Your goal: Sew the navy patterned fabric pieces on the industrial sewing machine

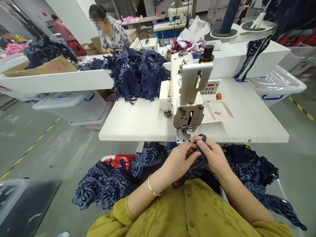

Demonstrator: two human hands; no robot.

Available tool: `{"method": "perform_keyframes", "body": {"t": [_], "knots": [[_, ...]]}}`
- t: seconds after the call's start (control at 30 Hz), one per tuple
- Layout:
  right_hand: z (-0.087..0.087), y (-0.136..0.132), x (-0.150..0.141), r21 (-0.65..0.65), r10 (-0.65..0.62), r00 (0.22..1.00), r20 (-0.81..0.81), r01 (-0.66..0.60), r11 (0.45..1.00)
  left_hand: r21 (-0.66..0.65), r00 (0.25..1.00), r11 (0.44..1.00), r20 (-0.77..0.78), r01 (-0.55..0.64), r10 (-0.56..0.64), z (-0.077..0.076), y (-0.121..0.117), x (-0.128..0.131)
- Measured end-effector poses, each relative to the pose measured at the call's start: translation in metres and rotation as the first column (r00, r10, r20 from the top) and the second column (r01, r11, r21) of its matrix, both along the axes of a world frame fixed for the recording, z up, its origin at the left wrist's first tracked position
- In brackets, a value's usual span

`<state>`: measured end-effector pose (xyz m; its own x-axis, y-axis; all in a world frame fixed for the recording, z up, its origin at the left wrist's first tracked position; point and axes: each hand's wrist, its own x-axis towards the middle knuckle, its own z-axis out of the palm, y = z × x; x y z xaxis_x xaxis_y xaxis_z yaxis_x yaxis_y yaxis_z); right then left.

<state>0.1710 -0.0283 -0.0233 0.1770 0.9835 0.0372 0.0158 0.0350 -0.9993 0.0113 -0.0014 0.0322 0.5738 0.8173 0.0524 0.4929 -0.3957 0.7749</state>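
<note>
Both my hands are at the front edge of the white table, just below the needle area of a sewing machine [189,115]. My left hand [181,161] is closed on a dark navy patterned garment [197,168], which hangs down toward my lap. Thumb and fingers of my right hand [211,153] pinch a narrow navy strap [203,137] of the same fabric, looped above the fingertips. The metal plate [183,135] under the machine's head sits right beyond my fingers. Much of the garment is hidden behind my hands.
Navy strap pieces [140,74] are heaped left of the machine. A cream tray [221,110] with small brown bits lies to its right. Patterned garments pile up at lower left [106,184] and right [254,171]. A co-worker [113,33] sits across the table.
</note>
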Motion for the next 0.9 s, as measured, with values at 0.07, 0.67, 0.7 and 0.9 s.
{"method": "perform_keyframes", "body": {"t": [0.07, 0.67, 0.7, 0.9], "knots": [[0.001, 0.016, 0.000, 0.030, -0.062, 0.997, 0.042, 0.061, 0.998, 0.197, 0.999, 0.980, -0.047, -0.004, 0.014, -0.005, 0.002, -0.005], [-0.001, 0.081, -0.004, 0.222, -0.041, 0.920, 0.390, -0.051, 0.974, 0.627, 0.918, 0.766, -0.373, 0.144, 0.133, -0.049, 0.000, -0.020], [0.000, 0.082, -0.004, 0.218, -0.040, 0.919, 0.391, -0.050, 0.975, 0.624, 0.918, 0.768, -0.373, 0.142, 0.134, -0.050, 0.000, -0.020], [0.003, 0.083, -0.004, 0.237, -0.045, 0.911, 0.411, -0.059, 0.970, 0.629, 0.911, 0.767, -0.381, 0.130, 0.158, -0.051, 0.000, -0.017]]}}
